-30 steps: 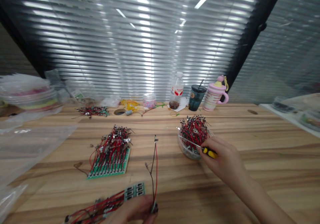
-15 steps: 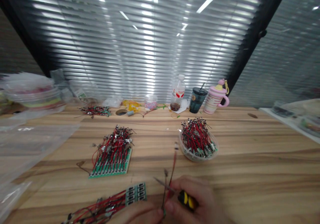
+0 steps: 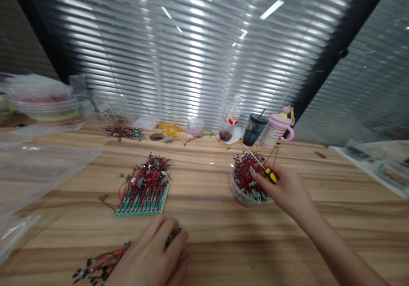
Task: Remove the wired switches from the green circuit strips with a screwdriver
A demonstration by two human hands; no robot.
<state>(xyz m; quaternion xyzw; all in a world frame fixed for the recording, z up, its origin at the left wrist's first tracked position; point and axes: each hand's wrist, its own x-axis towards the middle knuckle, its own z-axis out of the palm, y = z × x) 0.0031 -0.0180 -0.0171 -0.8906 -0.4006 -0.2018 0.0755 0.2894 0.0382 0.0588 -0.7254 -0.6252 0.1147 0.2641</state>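
Observation:
My right hand (image 3: 289, 190) is at the right side of a clear plastic bowl (image 3: 238, 194), closed on a small screwdriver (image 3: 271, 175) with a black and yellow handle. The shaft points up and left over the bowl. Red and black wires (image 3: 274, 150) stick up behind this hand; whether its fingers also pinch a small wired board is unclear. Small green boards with wires (image 3: 247, 169) fill the bowl. At the front, my left hand (image 3: 151, 249) curls its fingers over a small circuit board panel (image 3: 182, 230), mostly hidden, whose red and black wires (image 3: 105, 262) spread to the left.
A green panel (image 3: 140, 209) full of wired pieces lies left of centre. Behind it sits another wire pile (image 3: 123, 132). Along the back stand a bottle (image 3: 232, 115), a dark cup (image 3: 254, 128) and a pink mug (image 3: 275, 130). Plastic sheeting (image 3: 47, 175) covers the left.
My right hand has moved from the front centre, up and right to the bowl, with the screwdriver. My left hand has shifted left and up onto the circuit board panel.

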